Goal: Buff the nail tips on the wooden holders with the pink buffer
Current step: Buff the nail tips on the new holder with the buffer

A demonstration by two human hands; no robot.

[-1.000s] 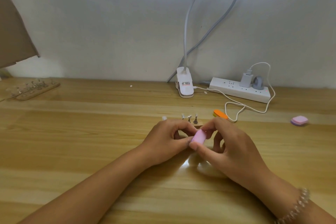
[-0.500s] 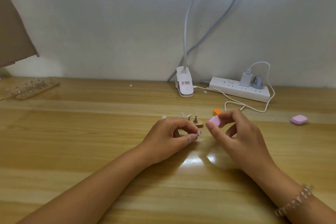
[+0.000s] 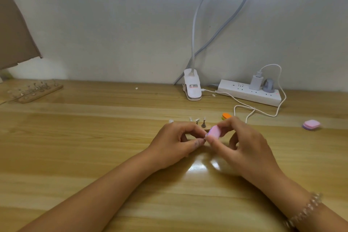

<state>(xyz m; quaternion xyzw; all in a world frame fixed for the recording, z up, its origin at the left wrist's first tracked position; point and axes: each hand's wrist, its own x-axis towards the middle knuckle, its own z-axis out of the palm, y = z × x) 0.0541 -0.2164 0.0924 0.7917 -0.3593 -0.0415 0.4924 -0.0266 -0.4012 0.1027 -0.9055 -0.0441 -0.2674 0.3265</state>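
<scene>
- Returning from a brief lift, the pink buffer (image 3: 215, 131), pinched by the right hand (image 3: 244, 149), meets the nail tip (image 3: 204, 138).
- The left hand (image 3: 173, 143) pinches that tip; buffing likely resumes.

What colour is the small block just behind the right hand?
The block is orange; the head view shows it.

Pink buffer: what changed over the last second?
The right hand, gripping the pink buffer throughout, drew it away rightward, then brought it back to the fingertips of the left hand. That hand kept pinching the nail tip; the orange buffer and power strip stayed put.
</scene>
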